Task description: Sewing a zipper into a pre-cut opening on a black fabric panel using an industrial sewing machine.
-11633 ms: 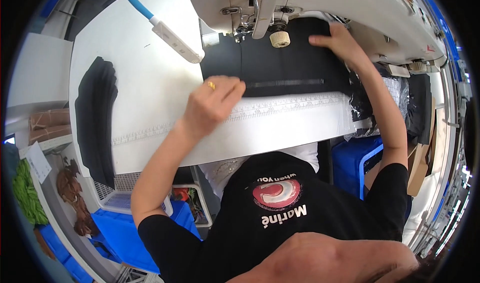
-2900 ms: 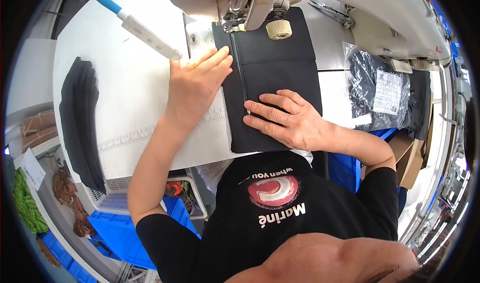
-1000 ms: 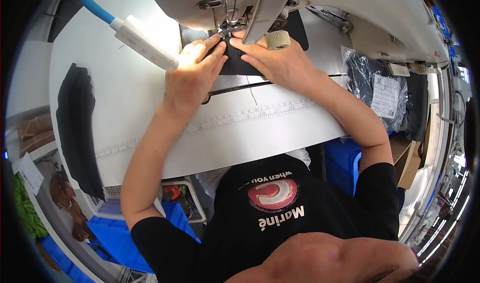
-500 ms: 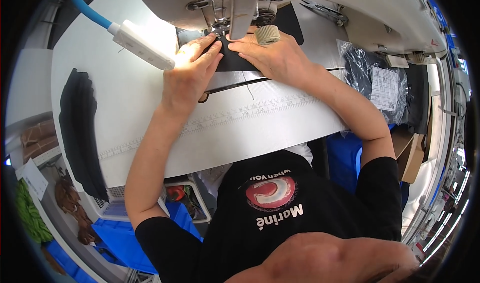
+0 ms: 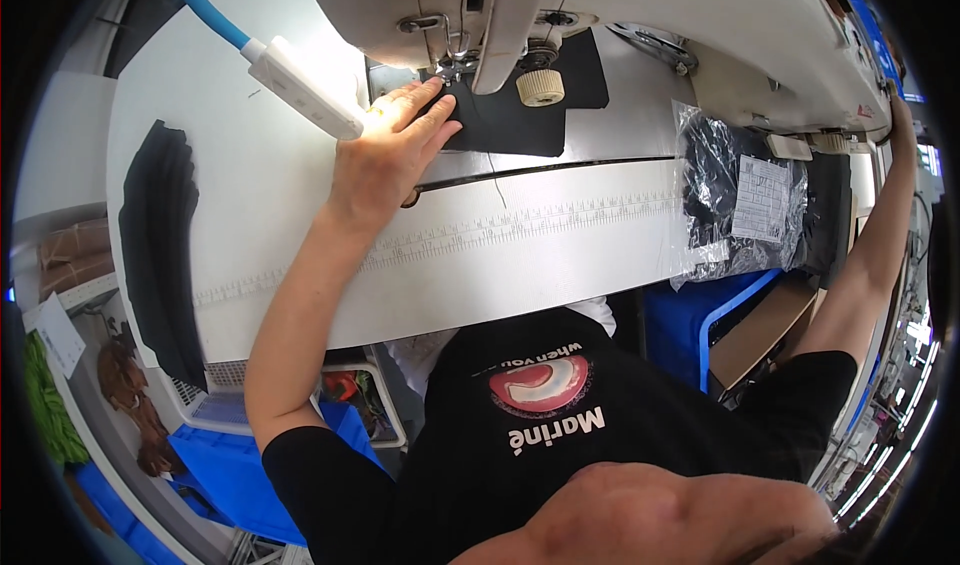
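Observation:
My left hand (image 5: 385, 150) lies with fingers stretched out, its fingertips on a piece of black fabric (image 5: 515, 125) beside the presser foot (image 5: 450, 73) of a white sewing machine (image 5: 700, 30). The cloth extends right of the foot, under the machine head, and a loose thread (image 5: 497, 180) trails from its near edge. Far out to the right, my right hand (image 5: 897, 110) is at the end of the machine; its fingers are mostly hidden there, so their grip does not show.
A lit white lamp (image 5: 305, 90) on a blue cable hangs by my left hand. Stacked black fabric strips (image 5: 158, 255) lie at the table's left. Right, a clear plastic bag (image 5: 745, 190) holds dark goods. Blue bins (image 5: 680, 330) and a cardboard box (image 5: 765, 330) stand below.
My right hand has left the fabric and swung far right to the machine's end. My left hand stays on the cloth by the presser foot. The whole view has shifted slightly.

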